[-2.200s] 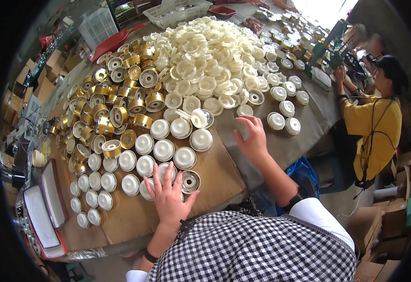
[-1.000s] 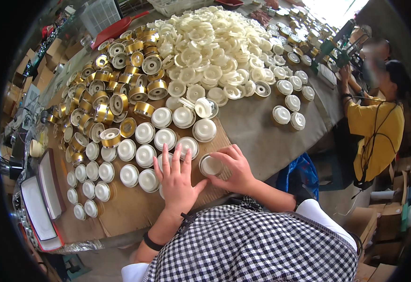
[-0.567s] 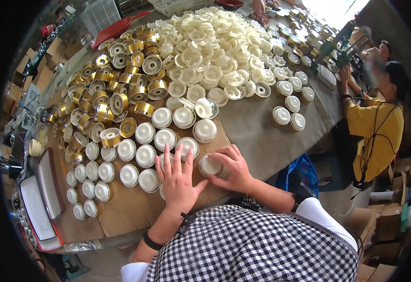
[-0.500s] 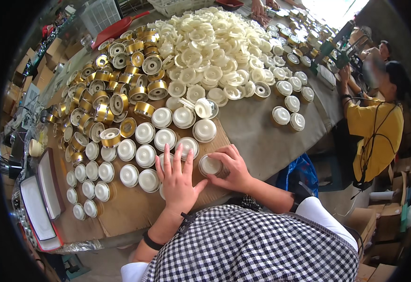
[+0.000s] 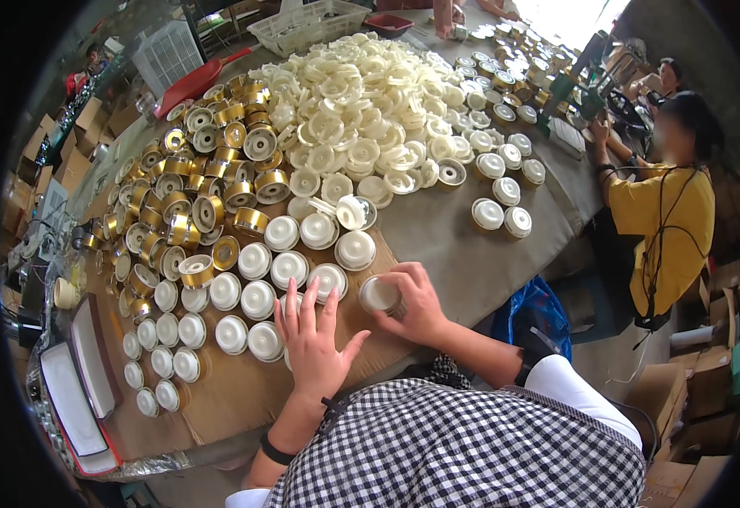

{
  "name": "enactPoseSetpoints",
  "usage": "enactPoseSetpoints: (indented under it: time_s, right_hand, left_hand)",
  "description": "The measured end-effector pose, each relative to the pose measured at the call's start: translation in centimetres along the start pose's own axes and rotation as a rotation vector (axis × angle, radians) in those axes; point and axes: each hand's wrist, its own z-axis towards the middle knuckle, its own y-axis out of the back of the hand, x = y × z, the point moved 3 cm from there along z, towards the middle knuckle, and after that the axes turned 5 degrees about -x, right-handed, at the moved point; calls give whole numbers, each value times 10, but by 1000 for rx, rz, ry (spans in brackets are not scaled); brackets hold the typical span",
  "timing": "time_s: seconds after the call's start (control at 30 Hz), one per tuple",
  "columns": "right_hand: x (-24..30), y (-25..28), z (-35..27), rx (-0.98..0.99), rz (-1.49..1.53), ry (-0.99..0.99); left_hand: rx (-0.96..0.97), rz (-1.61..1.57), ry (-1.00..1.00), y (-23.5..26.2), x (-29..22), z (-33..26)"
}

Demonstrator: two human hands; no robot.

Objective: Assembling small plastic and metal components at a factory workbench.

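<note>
A white-topped cap (image 5: 379, 294) is gripped by the right hand (image 5: 416, 300), just right of the capped rows (image 5: 251, 298); the left hand (image 5: 315, 332), fingers spread, is laid flat beside it.

The scene is lit evenly by bright daylight, blown out at the upper right of the frame. Soft shadows are cast. Straight edges are bent near the black circular rim, where detail is softened.
</note>
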Motion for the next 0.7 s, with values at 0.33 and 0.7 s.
enactPoseSetpoints:
  time_s: [0.33, 0.7]
  right_hand:
    - [-70, 81, 9, -339, -598, -58]
    - [-83, 97, 35, -472, -773, -124]
  left_hand:
    - [-150, -102, -101, 3, -1, 0]
    - [-237, -120, -29, 14, 8, -6]
